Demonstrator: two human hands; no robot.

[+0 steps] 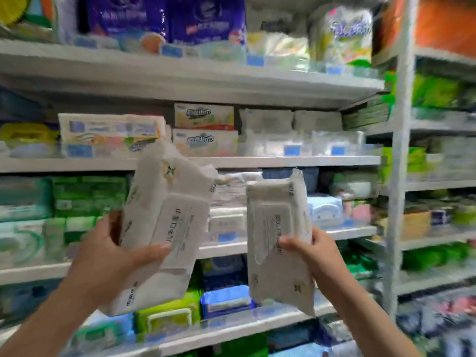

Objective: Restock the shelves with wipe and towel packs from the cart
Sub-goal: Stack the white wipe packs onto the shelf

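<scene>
My left hand [113,249] grips a white wipe pack [164,222] with a flip lid, held upright and tilted to the right in front of the shelves; it looks thick, maybe two packs together, I cannot tell. My right hand [313,249] grips a second white wipe pack [279,240], upright, its lid facing me. Both packs hang in the air before the third shelf [347,231] of the white rack. The picture is blurred by motion.
The white shelf rack holds many packs: purple bags [164,16] on top, tissue boxes [204,130] on the second shelf, green packs [87,197] at left, blue and green wipe packs [226,300] lower down. A second rack [438,176] stands to the right.
</scene>
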